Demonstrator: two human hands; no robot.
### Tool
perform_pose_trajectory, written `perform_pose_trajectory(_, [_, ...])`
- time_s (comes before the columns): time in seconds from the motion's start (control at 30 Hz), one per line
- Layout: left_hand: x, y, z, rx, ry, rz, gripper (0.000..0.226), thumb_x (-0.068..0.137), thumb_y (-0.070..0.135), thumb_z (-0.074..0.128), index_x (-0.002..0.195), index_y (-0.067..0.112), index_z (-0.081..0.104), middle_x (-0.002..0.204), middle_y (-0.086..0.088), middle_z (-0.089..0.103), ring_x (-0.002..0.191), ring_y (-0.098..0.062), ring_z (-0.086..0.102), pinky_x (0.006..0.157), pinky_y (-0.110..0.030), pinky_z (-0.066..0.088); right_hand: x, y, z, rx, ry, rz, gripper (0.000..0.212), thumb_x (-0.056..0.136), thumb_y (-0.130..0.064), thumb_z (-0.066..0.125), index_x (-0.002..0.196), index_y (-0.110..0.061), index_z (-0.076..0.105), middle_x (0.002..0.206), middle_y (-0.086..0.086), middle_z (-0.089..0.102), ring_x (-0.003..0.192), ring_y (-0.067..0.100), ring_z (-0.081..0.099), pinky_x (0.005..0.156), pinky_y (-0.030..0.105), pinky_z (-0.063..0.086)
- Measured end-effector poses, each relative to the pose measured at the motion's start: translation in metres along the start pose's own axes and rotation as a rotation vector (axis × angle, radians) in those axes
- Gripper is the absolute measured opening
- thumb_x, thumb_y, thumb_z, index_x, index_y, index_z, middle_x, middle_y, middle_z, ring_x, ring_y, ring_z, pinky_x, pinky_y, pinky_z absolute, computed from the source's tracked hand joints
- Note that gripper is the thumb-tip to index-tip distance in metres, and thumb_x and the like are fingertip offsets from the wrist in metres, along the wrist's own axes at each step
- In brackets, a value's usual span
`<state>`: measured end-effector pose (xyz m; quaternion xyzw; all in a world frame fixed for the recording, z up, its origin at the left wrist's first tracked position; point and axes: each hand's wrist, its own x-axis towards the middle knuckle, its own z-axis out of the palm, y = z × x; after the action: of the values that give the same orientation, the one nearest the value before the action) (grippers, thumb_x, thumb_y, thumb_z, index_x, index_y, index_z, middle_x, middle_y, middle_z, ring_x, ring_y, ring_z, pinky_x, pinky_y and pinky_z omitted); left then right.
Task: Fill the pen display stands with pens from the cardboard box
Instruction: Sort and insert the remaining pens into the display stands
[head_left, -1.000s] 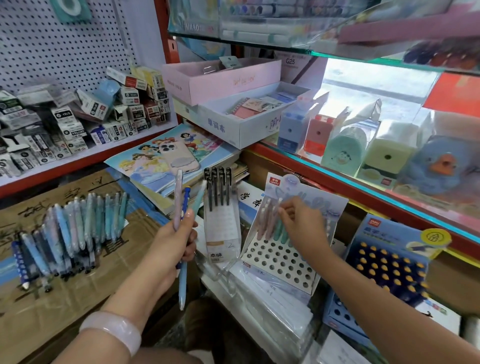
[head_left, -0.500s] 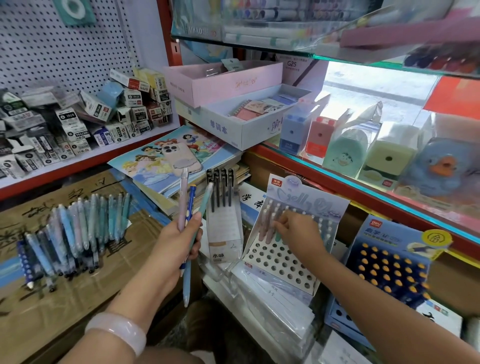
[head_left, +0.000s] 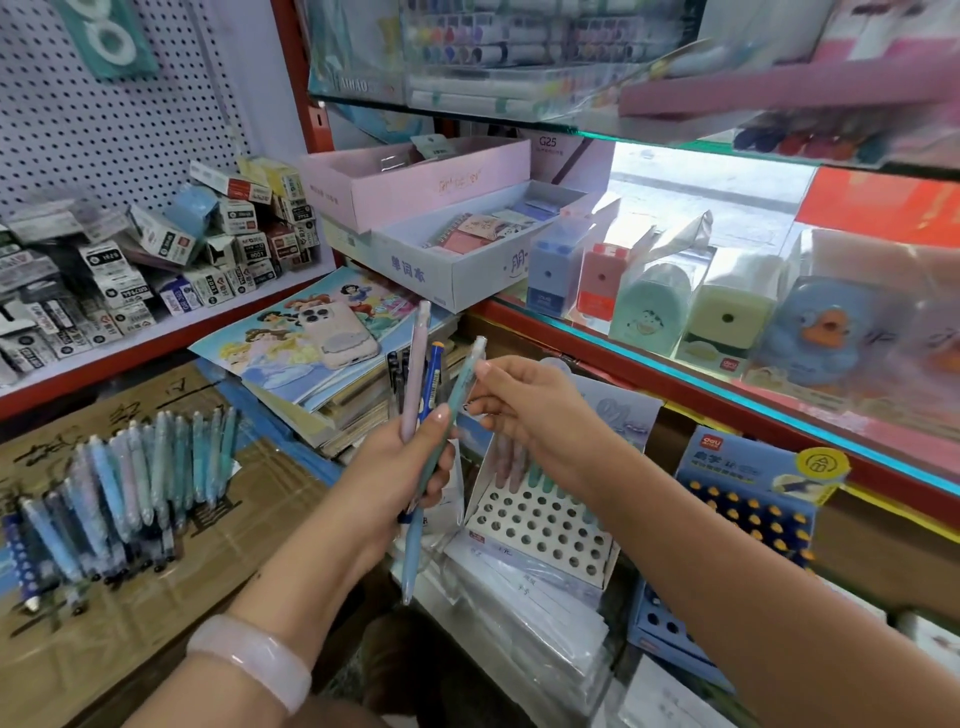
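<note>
My left hand (head_left: 400, 467) grips three pens upright: a pink pen (head_left: 417, 364), a dark blue pen (head_left: 432, 374) and a teal pen (head_left: 462, 387). My right hand (head_left: 524, 410) pinches the teal pen near its top. Below my right hand stands the white pen display stand (head_left: 540, 535) with round holes; a few pastel pens sit in its back row. A blue display stand (head_left: 737, 525) with yellow-topped pens is to its right. Several loose pens (head_left: 124, 483) lie in a row on the flattened cardboard box (head_left: 156, 571) at the left.
A phone (head_left: 335, 332) lies on a stack of picture books (head_left: 311, 358). Small boxes (head_left: 145, 260) crowd the left shelf. A red-edged glass shelf (head_left: 727, 395) with sharpeners runs along the right. Wrapped packs (head_left: 530, 634) lie under the white stand.
My right hand has left the white stand's back row and risen to the teal pen in my left hand. My left hand has lifted slightly with its pens.
</note>
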<state>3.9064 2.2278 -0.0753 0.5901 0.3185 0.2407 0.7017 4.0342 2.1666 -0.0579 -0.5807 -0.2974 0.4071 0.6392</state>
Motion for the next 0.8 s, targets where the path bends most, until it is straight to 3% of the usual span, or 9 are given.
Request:
perform_pose_trajectory(0.1, [0.001, 0.000, 0.007, 0.037, -0.061, -0.027, 0.026, 0.093, 0.032, 0.047, 0.079, 0.011, 0.053, 0.056, 0.000, 0.048, 0.043, -0.008, 0.040, 0.040, -0.018, 0.032, -0.007, -0.007, -0.018, -0.034, 0.007, -0.033, 0.015, 0.094, -0.016, 0.053, 0.090, -0.004, 0.063, 0.072, 0.001, 0.063, 0.063, 0.006, 0.057, 0.063, 0.016, 0.050])
perform_pose_trajectory(0.23, [0.006, -0.011, 0.013, 0.153, -0.024, -0.074, 0.028, 0.094, 0.034, 0.047, 0.077, 0.013, 0.052, 0.051, 0.003, 0.045, 0.040, -0.009, 0.033, 0.040, -0.019, 0.028, -0.016, -0.019, -0.058, -0.055, 0.211, -0.115, 0.012, 0.092, -0.015, 0.054, 0.091, -0.006, 0.062, 0.079, 0.005, 0.063, 0.070, 0.011, 0.059, 0.071, 0.022, 0.053])
perform_pose_trajectory(0.4, [0.009, -0.018, 0.014, 0.113, 0.027, -0.100, 0.031, 0.095, 0.036, 0.042, 0.079, 0.012, 0.052, 0.053, 0.002, 0.034, 0.039, -0.007, 0.026, 0.037, -0.017, 0.020, -0.017, 0.003, -0.090, -0.487, 0.477, -0.243, 0.006, 0.091, -0.013, 0.057, 0.086, -0.015, 0.057, 0.080, 0.006, 0.066, 0.070, 0.013, 0.064, 0.068, 0.023, 0.053])
perform_pose_trajectory(0.5, [0.011, -0.022, 0.017, -0.006, 0.064, -0.138, 0.042, 0.097, 0.043, 0.032, 0.079, 0.010, 0.050, 0.047, 0.003, 0.036, 0.031, -0.006, 0.025, 0.035, -0.012, 0.018, -0.017, 0.036, -0.084, -0.696, 0.458, -0.213, 0.005, 0.091, -0.017, 0.058, 0.088, -0.021, 0.055, 0.084, -0.001, 0.064, 0.079, 0.011, 0.064, 0.075, 0.027, 0.055])
perform_pose_trajectory(0.63, [0.012, -0.027, 0.013, -0.047, 0.110, -0.167, 0.045, 0.099, 0.043, 0.027, 0.078, 0.009, 0.049, 0.043, 0.003, 0.037, 0.028, -0.006, 0.025, 0.032, -0.010, 0.018, -0.009, 0.067, -0.072, -0.767, 0.425, -0.218, 0.005, 0.092, -0.018, 0.056, 0.088, -0.019, 0.053, 0.081, -0.001, 0.063, 0.080, 0.014, 0.063, 0.078, 0.035, 0.055])
perform_pose_trajectory(0.8, [0.013, -0.034, -0.001, -0.107, 0.140, -0.177, 0.046, 0.099, 0.043, 0.025, 0.081, 0.009, 0.050, 0.042, 0.004, 0.039, 0.028, -0.005, 0.026, 0.031, -0.010, 0.019, -0.001, 0.080, -0.066, -0.862, 0.401, -0.185, 0.007, 0.094, -0.020, 0.052, 0.092, -0.013, 0.054, 0.079, 0.003, 0.062, 0.074, 0.019, 0.062, 0.071, 0.039, 0.054])
